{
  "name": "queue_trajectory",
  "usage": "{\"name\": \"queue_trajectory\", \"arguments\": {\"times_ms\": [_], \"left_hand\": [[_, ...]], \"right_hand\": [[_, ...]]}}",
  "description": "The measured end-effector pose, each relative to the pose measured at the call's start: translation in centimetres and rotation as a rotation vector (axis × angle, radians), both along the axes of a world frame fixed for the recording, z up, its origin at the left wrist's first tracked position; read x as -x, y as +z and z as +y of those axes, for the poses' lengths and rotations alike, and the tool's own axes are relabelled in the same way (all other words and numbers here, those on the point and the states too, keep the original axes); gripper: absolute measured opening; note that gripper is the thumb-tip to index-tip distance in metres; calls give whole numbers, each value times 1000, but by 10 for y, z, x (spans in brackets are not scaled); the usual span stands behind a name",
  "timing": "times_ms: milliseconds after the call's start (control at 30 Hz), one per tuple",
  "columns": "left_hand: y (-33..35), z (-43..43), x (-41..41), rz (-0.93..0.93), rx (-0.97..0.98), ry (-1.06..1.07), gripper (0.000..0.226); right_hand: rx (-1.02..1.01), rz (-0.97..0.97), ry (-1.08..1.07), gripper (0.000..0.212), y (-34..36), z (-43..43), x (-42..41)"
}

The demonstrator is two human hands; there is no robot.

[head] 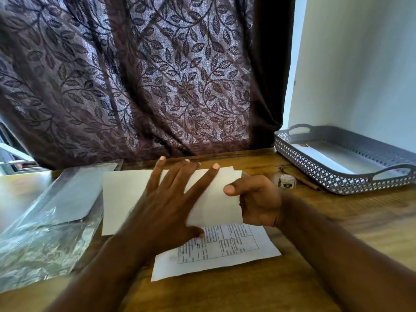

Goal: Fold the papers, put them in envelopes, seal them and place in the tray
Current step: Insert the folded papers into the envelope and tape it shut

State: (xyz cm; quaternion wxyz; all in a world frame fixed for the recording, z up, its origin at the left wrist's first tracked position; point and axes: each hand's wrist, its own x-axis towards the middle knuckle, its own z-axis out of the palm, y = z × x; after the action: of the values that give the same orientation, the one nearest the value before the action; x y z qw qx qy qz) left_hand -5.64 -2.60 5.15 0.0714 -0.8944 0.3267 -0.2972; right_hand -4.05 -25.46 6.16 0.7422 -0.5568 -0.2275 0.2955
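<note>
Where the hands meet: a paper printed with a table lies mid-counter, its far part turned up and over so that the blank back shows.
Left hand: fingers spread and straight, laid flat on the turned-over part.
Right hand: thumb and curled fingers pinch the paper's right edge.
Sheet: pale, lies flat under the paper, on the left; possibly an envelope, blur hides which.
Tray: grey, perforated, far right on the counter.
Envelope: white, lies flat inside the tray.
Pack: clear plastic, left of the sheet.
Roll: small, stands between the right hand and the tray.
Curtain: dark, leaf-patterned, hangs behind the counter.
</note>
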Motion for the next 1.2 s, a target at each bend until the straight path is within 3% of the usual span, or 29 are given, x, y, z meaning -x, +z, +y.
{"name": "queue_trajectory", "arguments": {"times_ms": [100,200,300,367,433,500,567,833,1033,1200], "left_hand": [[-1,4,-1,-26,68,-25,113],[3,14,-6,-49,109,-14,105],[6,29,-11,-67,128,62,104],[5,38,-14,-47,139,124,107],[3,44,-15,-17,157,163,109],[1,47,-16,8,168,185,111],[1,48,-18,27,171,196,112],[-6,54,-25,35,181,197,120],[-8,54,-27,36,194,183,124],[-10,53,-28,51,197,184,124]], "right_hand": [[-53,-8,16,71,1,0,-2],[-125,-45,43,51,3,-5,-10],[-163,-54,-103,62,2,-17,-25],[-174,-67,-277,54,-1,-26,-35],[-8,-170,-517,36,-9,-35,-44],[408,-454,-713,22,-19,-39,-50],[809,-731,-713,16,-26,-40,-55],[1398,-802,-411,82,-31,-37,-63],[1382,-720,-404,93,-29,-32,-68],[1292,-625,-436,83,-27,-29,-69]]}}
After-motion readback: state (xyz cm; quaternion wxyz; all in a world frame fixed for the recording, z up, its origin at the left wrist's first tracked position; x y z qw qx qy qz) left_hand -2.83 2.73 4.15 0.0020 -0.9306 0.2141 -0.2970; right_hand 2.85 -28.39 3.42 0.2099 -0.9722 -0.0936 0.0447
